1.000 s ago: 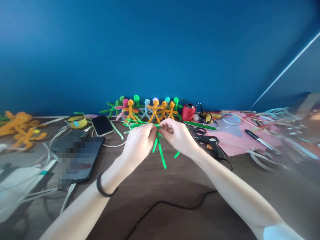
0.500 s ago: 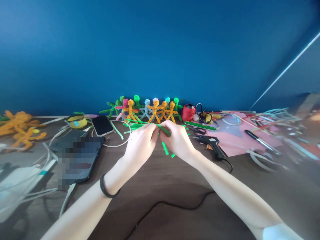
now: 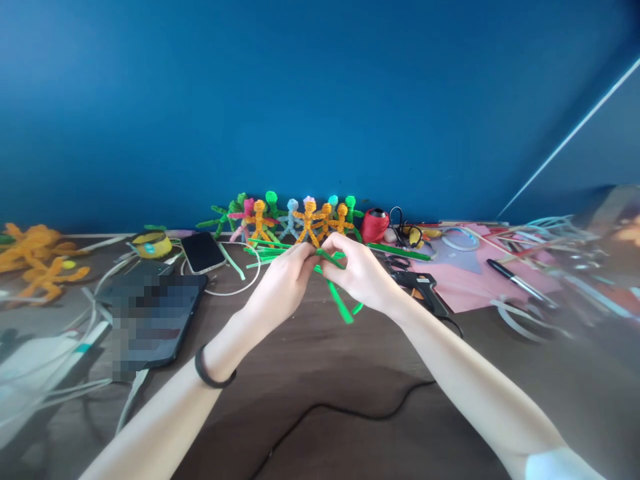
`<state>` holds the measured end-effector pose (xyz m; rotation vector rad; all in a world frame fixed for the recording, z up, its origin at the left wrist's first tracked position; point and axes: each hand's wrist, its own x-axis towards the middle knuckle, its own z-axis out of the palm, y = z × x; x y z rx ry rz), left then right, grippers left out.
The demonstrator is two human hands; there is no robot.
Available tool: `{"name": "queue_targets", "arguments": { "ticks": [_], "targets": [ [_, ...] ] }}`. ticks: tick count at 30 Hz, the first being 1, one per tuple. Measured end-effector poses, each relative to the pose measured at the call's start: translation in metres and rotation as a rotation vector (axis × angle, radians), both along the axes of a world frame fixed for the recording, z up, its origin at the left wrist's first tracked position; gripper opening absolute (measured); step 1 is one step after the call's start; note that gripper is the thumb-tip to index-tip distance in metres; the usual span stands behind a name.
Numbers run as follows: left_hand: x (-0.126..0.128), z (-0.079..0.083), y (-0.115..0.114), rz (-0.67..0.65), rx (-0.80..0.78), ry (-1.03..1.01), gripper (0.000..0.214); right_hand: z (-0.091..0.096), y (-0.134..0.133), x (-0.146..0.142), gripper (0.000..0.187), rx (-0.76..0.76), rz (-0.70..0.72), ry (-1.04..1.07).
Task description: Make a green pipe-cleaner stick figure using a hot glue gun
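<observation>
My left hand (image 3: 281, 283) and my right hand (image 3: 361, 272) meet over the middle of the table, fingertips almost touching. Both pinch green pipe cleaners (image 3: 340, 303), whose lower ends hang down in front of my right hand. My fingers partly hide the spot where the stems come together. More loose green pipe cleaners (image 3: 261, 253) lie on the table behind and beside my left hand. Just past my hands stands a row of small fuzzy figures, an orange one (image 3: 307, 223) among them.
A glue gun (image 3: 425, 288) lies right of my right hand, near pink paper (image 3: 463, 287) and a marker (image 3: 517, 280). On the left are a phone (image 3: 203, 252), a tablet with a blurred screen (image 3: 175, 320) and cables. A black cord (image 3: 350, 415) crosses the front. Behind rises a blue wall (image 3: 320, 100).
My right hand has risen slightly, its fingers more arched. The hanging green ends have swung right and reach lower. My left hand stays nearly in place.
</observation>
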<state>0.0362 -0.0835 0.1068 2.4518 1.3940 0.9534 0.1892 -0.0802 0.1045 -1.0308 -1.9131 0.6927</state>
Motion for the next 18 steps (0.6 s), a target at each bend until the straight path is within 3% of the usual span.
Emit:
{"name": "queue_targets", "arguments": {
  "ticks": [5,7,13,18],
  "targets": [
    [-0.005,0.002,0.000,0.015,0.103,0.129,0.021,0.004,0.003,0.004,0.008,-0.279,0.094,0.056],
    [-0.007,0.003,0.000,0.002,0.116,0.172,0.021,0.006,0.004,0.008,0.006,-0.319,0.131,0.050],
    [-0.015,0.007,0.003,-0.111,0.168,0.252,0.026,0.014,0.002,0.022,0.015,-0.175,0.164,-0.087],
    [-0.022,0.015,0.004,-0.191,0.091,0.248,0.027,0.024,-0.003,0.028,0.023,-0.101,0.210,-0.258]
  ]
}}
